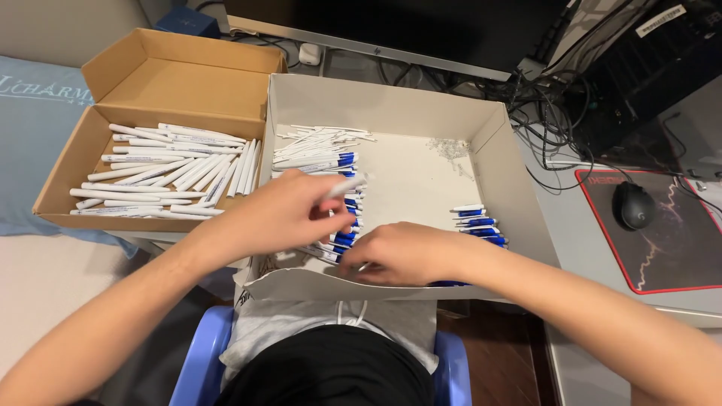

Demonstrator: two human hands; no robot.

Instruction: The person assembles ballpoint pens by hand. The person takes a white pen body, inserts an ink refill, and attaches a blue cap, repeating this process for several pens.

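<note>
My left hand (289,210) holds a white pen barrel (344,186) pinched between its fingers, over the near left part of a white cardboard box (496,143). My right hand (398,254) rests low in the same box near its front wall, fingers curled around something small that I cannot make out. Between the two hands lies a row of white pens with blue ends (347,225). More white pen parts (320,143) are piled at the box's back left. A smaller group of blue-tipped pens (477,222) lies at the right.
A brown cardboard box (180,75) with several white pen barrels (169,169) stands to the left. Small clear springs (451,148) lie at the white box's back right. A black mouse (634,204) sits on a red-edged mat (677,248); cables and a monitor (391,30) are behind.
</note>
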